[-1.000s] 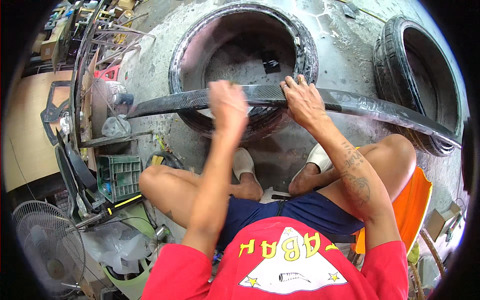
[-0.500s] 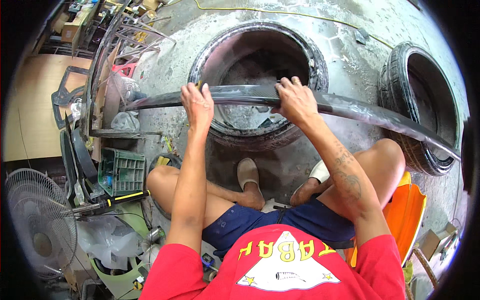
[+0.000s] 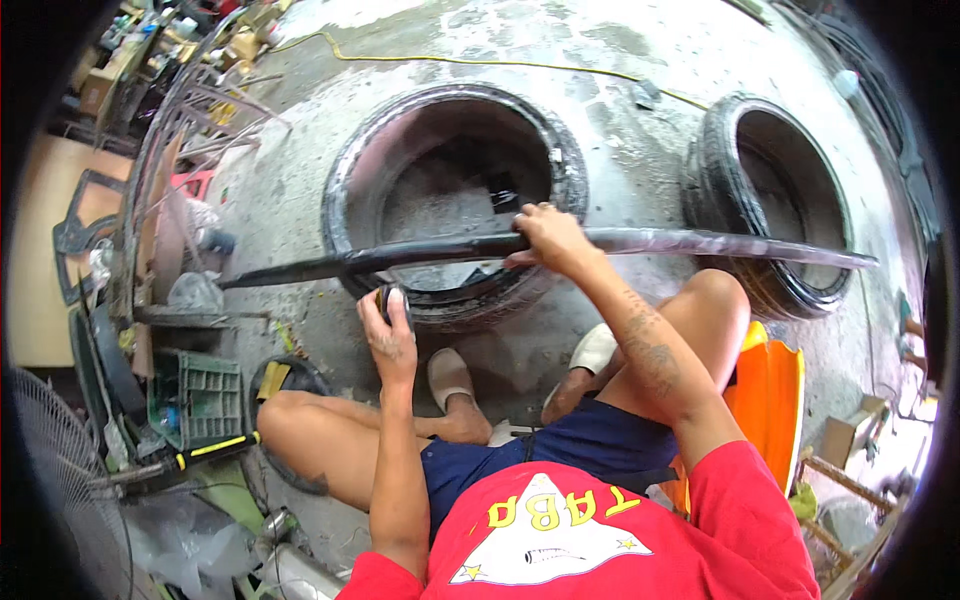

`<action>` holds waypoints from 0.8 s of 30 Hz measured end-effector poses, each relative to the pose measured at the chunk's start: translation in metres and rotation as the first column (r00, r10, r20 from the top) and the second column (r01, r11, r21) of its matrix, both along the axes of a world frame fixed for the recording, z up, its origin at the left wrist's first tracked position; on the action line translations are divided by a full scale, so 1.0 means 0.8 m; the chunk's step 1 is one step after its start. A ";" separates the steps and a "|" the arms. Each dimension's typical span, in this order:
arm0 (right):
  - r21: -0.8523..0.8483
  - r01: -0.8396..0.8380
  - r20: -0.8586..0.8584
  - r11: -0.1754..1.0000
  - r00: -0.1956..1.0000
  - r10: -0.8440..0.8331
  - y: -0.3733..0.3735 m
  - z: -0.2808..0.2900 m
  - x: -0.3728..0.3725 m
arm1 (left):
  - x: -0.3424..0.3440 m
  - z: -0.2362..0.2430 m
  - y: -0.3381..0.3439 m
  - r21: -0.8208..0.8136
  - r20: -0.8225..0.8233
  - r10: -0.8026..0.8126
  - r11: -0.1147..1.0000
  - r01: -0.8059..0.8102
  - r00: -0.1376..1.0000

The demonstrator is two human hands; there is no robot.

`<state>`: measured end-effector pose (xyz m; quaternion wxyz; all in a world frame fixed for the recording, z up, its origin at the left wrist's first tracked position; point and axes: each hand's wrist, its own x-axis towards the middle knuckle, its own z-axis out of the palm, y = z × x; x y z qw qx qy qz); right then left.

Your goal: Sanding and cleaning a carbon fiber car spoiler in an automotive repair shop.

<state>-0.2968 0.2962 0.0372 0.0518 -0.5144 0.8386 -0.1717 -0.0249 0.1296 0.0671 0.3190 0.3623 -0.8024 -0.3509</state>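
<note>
Concrete floor (image 3: 620, 185), grey with pale patches, forms the working area. Main components follow in descending order of size.

Large tyre (image 3: 570, 175): on the floor ahead of the person, opening upward. Second tyre (image 3: 712, 165): to its right, apart from it, tilted.

Long dark strip (image 3: 650, 240): spans left to right across the near part of the large tyre's opening, its right portion passing in front of the second tyre. Whether it bears on either tyre cannot be told. Compared with half a second ago, the strip crosses the large tyre closer to the person and presents a narrower, darker profile. Both tyres also appear further left in the view.

Green crate (image 3: 200, 398): to the left of the person's knee.

Right grip (image 3: 552, 242): closed around the strip right of the large tyre's centre, fingers over the far edge, thumb at the near edge. It held the strip in the earlier view also.

Left grip (image 3: 388, 335): withdrawn from the strip, on which its fingers lay half a second ago. It is now on the person's side of the strip, near it, pinching a small dark block (image 3: 384, 300) between thumb and fingers; the block is partly hidden.
</note>
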 end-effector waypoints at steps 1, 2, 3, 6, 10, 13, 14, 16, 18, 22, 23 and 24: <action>-0.049 -0.031 0.009 0.998 0.999 0.032 0.009 -0.006 0.002 | 0.006 -0.018 0.005 0.014 -0.002 0.021 1.000 -0.021 1.000; -0.072 -0.032 -0.002 0.997 0.999 0.032 0.015 -0.011 0.006 | 0.007 -0.023 0.014 0.044 0.012 0.005 0.999 -0.005 1.000; -0.144 -0.075 -0.044 0.987 0.997 0.070 0.021 -0.015 0.000 | 0.011 -0.035 0.018 0.107 0.014 -0.010 0.994 0.008 1.000; -0.311 -0.062 0.032 0.949 0.997 0.076 0.033 0.049 -0.002 | 0.030 -0.047 0.018 0.240 0.052 0.005 0.971 -0.017 0.999; -0.392 0.189 0.162 0.900 0.978 -0.135 0.166 0.188 -0.001 | 0.027 -0.057 0.009 0.311 0.047 -0.013 0.951 -0.002 0.999; -0.411 0.660 0.519 0.628 0.736 -0.434 0.280 0.212 0.039 | 0.031 -0.056 0.005 0.304 0.042 -0.010 0.953 -0.003 0.999; -0.392 0.771 0.650 0.502 0.618 -0.442 0.330 0.186 0.048 | 0.028 -0.057 0.006 0.306 0.037 0.010 0.952 -0.021 0.999; -0.333 0.850 0.504 0.407 0.526 -0.685 0.422 0.116 0.078 | 0.027 -0.057 0.009 0.243 -0.020 -0.040 0.969 0.044 0.999; -0.191 0.927 0.614 0.322 0.368 -0.698 0.496 0.032 0.117 | 0.020 -0.038 0.022 0.238 -0.009 -0.058 0.970 0.058 0.998; 0.314 0.925 0.886 0.214 -0.205 -0.415 0.599 -0.148 0.156 | 0.005 -0.040 0.034 0.276 0.004 -0.117 0.955 0.111 0.993; 0.342 0.899 0.913 0.274 -0.248 -0.324 0.562 -0.151 0.164 | 0.019 -0.033 0.025 0.239 0.023 -0.113 0.965 0.104 0.993; 0.363 0.871 0.926 0.332 -0.297 -0.234 0.523 -0.153 0.176 | 0.032 -0.026 0.017 0.204 0.042 -0.111 0.974 0.101 0.993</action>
